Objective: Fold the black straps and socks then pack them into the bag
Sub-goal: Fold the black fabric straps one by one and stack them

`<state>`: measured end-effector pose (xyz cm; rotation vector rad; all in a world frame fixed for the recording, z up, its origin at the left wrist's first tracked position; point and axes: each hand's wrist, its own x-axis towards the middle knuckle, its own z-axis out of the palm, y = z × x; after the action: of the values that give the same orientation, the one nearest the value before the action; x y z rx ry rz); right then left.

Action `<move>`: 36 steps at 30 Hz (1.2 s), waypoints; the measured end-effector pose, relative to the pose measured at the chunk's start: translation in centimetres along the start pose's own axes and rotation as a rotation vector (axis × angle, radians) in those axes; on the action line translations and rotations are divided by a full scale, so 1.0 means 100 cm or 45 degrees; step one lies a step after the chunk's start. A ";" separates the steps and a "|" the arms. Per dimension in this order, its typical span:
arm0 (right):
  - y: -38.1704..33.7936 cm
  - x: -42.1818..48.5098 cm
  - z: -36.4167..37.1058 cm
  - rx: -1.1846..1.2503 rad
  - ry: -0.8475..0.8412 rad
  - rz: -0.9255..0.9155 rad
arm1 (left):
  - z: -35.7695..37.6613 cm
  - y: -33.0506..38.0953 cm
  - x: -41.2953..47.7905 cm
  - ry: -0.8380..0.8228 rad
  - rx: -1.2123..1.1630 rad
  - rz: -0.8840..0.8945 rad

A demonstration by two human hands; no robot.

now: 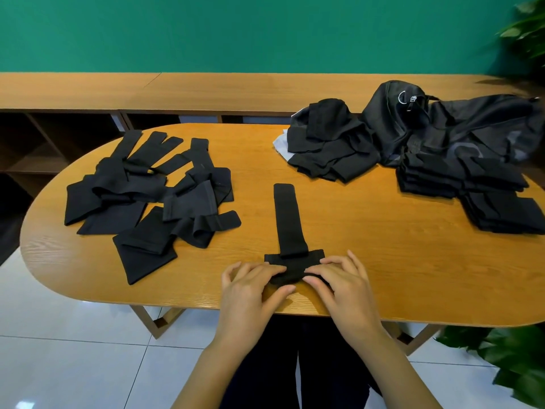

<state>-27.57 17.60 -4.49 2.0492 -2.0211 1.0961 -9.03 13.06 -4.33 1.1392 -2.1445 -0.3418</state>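
Far L on the surface (383, 261) we see a loose pile (147, 187) of black pieces. Center, near edge: our left hand (250, 287) & right hand (342, 281) each pinch the near end of the strap (287, 219). Its long axis runs away from us, far end twd the wall. R: folded stacks (472, 184), w/ the bag (427, 125) behind.

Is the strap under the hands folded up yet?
Partly: the strap lies straight, only its near end bunched under left hand and right hand.
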 end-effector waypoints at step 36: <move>-0.006 0.023 -0.006 0.348 -0.234 0.556 | 0.002 0.004 0.019 0.045 -0.325 -0.504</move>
<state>-27.54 16.04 -2.65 1.9310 -2.6317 1.3609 -10.20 11.81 -3.47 1.3994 -1.7728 -0.7438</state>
